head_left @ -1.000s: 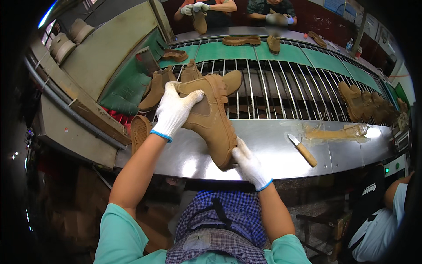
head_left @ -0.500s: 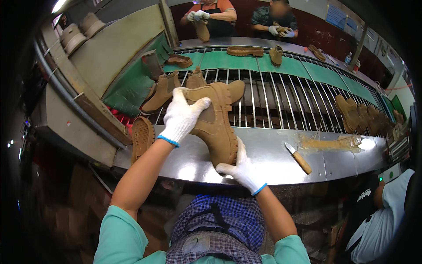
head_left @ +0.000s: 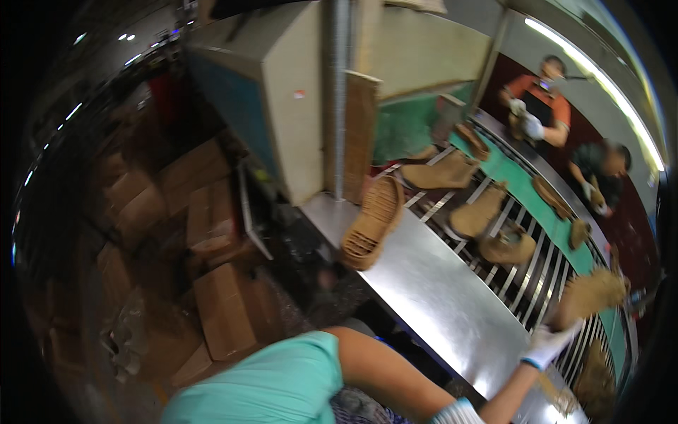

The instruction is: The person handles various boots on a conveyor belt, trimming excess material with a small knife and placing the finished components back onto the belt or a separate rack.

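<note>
A tan suede boot [head_left: 590, 297] is raised over the roller conveyor at the right, blurred by motion. My right hand [head_left: 552, 345], in a white knit glove with a blue cuff edge, grips its lower end. Of my left hand, only the striped glove cuff [head_left: 455, 411] shows at the bottom edge; the fingers are out of sight. A loose tan sole [head_left: 373, 222] with its ribbed face up lies at the left end of the metal ledge [head_left: 441, 283].
Several tan boots [head_left: 441, 172] lie on the rollers. A green strip [head_left: 505, 169] carries soles beyond them. A beige cabinet [head_left: 289, 99] and metal post [head_left: 339, 127] bound the ledge's left end. Cardboard boxes [head_left: 226, 311] sit on the floor. Two people work across the conveyor.
My view has swung left and tilted. The boot, earlier between both hands over the ledge, is now in my right hand over the rollers. My left hand has left it and dropped low.
</note>
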